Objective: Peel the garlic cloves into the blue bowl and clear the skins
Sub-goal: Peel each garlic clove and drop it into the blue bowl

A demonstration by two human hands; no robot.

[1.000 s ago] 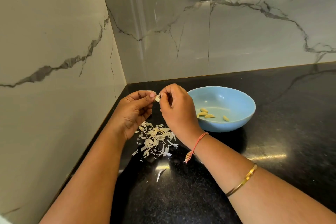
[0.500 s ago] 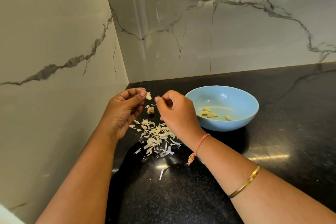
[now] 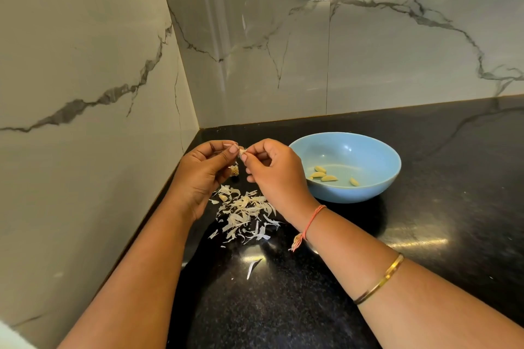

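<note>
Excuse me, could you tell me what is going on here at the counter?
A person is peeling garlic. The left hand and right hand both pinch a garlic clove between their fingertips, above a pile of skins on the black counter. The blue bowl to the right holds four peeled cloves. The skins are not yet cleared.
</note>
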